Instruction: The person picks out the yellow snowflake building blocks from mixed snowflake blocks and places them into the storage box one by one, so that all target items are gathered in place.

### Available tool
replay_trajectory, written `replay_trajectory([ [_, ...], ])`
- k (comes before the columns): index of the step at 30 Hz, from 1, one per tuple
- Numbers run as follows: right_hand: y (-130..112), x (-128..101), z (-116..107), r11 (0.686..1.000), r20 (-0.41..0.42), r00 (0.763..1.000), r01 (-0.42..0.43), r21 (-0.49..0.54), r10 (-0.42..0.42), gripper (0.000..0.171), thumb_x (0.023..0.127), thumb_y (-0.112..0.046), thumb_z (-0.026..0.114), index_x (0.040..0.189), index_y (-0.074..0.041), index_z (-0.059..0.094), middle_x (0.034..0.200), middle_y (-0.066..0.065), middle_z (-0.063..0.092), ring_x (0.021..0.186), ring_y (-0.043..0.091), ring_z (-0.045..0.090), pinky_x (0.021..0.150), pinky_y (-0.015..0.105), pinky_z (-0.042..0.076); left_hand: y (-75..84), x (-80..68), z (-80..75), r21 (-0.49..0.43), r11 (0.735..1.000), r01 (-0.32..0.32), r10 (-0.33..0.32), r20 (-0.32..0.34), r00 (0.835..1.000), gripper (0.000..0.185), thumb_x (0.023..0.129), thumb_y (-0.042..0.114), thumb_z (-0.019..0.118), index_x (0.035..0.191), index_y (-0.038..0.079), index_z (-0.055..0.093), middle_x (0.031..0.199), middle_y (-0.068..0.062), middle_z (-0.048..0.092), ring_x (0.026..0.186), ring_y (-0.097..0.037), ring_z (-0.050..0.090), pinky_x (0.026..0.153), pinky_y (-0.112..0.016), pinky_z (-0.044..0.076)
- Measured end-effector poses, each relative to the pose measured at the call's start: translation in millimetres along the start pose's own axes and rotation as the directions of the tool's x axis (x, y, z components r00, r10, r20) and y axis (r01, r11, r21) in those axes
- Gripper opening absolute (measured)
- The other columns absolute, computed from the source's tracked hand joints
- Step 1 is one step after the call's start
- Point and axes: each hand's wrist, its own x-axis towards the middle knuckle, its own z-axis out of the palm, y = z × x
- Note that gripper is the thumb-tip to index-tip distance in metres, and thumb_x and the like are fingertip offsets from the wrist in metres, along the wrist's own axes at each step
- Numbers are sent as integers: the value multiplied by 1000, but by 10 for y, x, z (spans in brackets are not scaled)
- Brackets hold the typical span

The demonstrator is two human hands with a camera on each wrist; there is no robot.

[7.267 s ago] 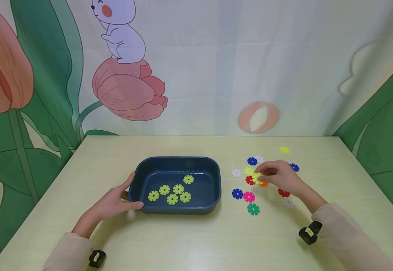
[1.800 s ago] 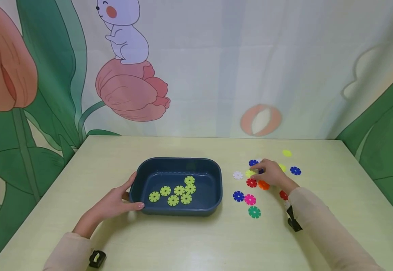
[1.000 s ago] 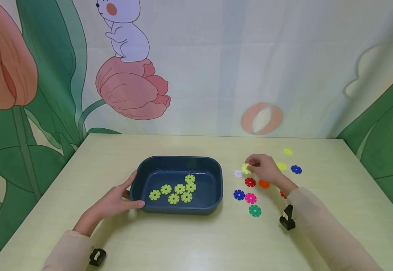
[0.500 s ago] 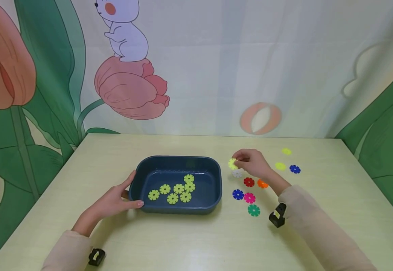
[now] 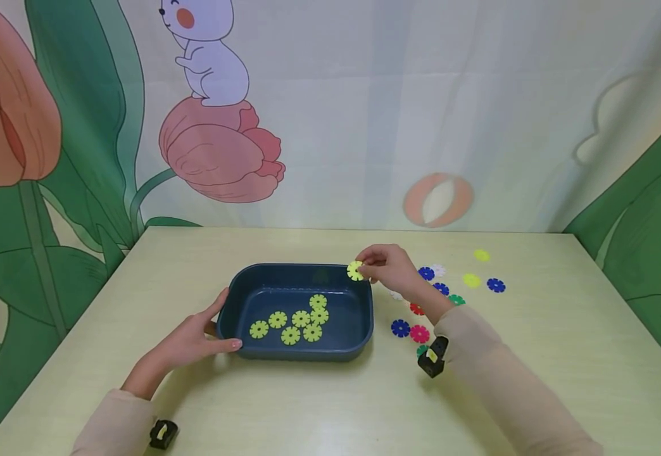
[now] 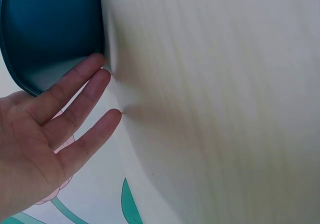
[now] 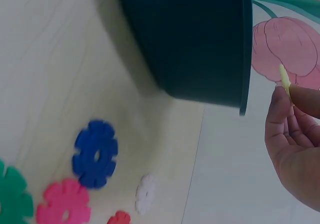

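— Over the far right corner of the tray, what is the right hand (image 5: 390,269) doing?

— It pinches a yellow-green snowflake disc (image 5: 356,270) between thumb and fingertips, with the disc held roughly upright above the rim of the dark blue tray (image 5: 365,316). In the right wrist view the disc (image 7: 285,80) shows only as a thin edge at the fingertips (image 7: 300,96), just past the tray's corner (image 7: 200,39).

— How would that disc handle?

— Light and stiff, I'd judge: thin notched plastic, smooth on its faces, so it could slip. The edge-on pinch across both flat faces looks like the sound place to hold it.

— And the left hand (image 5: 194,339)?

— Fingers straight and a little spread, laid against the tray's near left corner — touching the wall, not curled round it. The left wrist view shows the fingertips (image 6: 97,64) meeting the tray's wall (image 6: 50,29) where it sits on the table (image 6: 225,109).

— What lies inside the tray?

— Six yellow-green discs (image 5: 290,323) flat on the floor, clustered toward the near side, some touching.

— Beyond the hand?

— Loose discs on the pale table, right of the tray: a blue one (image 5: 400,327) and a pink one (image 5: 419,333) side by side, a red one (image 5: 416,309) partly behind the wrist, two more blue (image 5: 426,273), a white one (image 5: 437,270), and a green one (image 5: 456,299). Farther right, well apart, two yellow discs (image 5: 471,280) and another blue (image 5: 496,285). A small black wrist camera (image 5: 432,360) sits under the right sleeve.
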Motion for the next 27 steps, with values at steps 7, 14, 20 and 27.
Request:
replay_trajectory([
  [7,-105,89,215,1000,23,1000,5,22,-6,17,84,0,61,100,4,63,81,12,61,70,20,61,65,32,51,-58,16,5,-8,1000,-29,29,-4,1000,101,76,36,72,147,8,5,109,-19,57,83,-19,58,63,-32,43],
  [14,-160,180,444,999,66,998,7,43,-10,15,83,0,62,97,5,63,76,11,62,65,23,63,65,40,51,-62,13,3,-17,999,-41,41,2,999,101,76,35,73,147,8,5,111,-20,57,84,-19,59,63,-32,43],
  [20,-139,262,643,997,134,991,-28,68,18,13,83,0,63,95,6,63,71,10,62,64,30,62,65,42,51,-60,11,-4,-8,999,-33,33,3,999,101,77,36,72,147,9,5,114,-20,55,84,-18,58,62,-32,43],
  [27,-126,312,817,994,179,981,-91,64,78,11,84,3,59,94,7,63,73,13,63,66,31,63,63,37,51,-50,11,-6,-5,999,-32,32,4,999,101,77,36,72,147,9,4,112,-20,56,85,-19,58,62,-32,44],
])
